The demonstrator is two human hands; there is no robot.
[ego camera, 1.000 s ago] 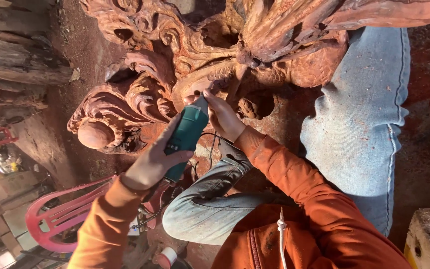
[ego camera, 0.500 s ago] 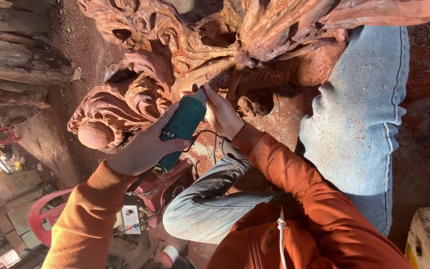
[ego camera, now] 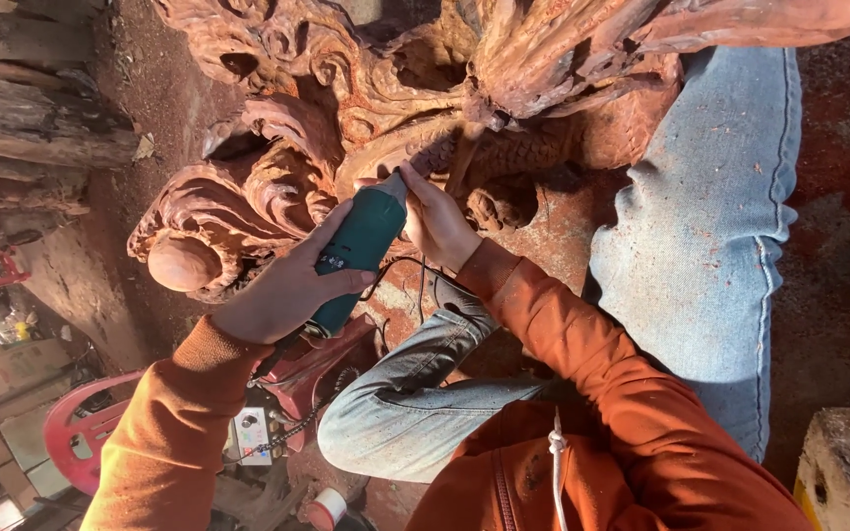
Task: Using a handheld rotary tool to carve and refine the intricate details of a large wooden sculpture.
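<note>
A green handheld power tool points its tip into the folds of a large reddish carved wood sculpture. My left hand wraps around the rear body of the tool. My right hand grips near the tool's nose, fingers resting against the carving. A dark cord loops from the tool across my lap. Both arms wear orange sleeves. The tool's bit is hidden in the carving.
My legs in light blue jeans bend beside the sculpture. A red plastic chair and a small control box lie lower left. Old logs sit at left. A wooden block stands lower right. Red dust covers the ground.
The view and my arms have shifted slightly; the tool stays against the same spot of the carving with both hands on it.
</note>
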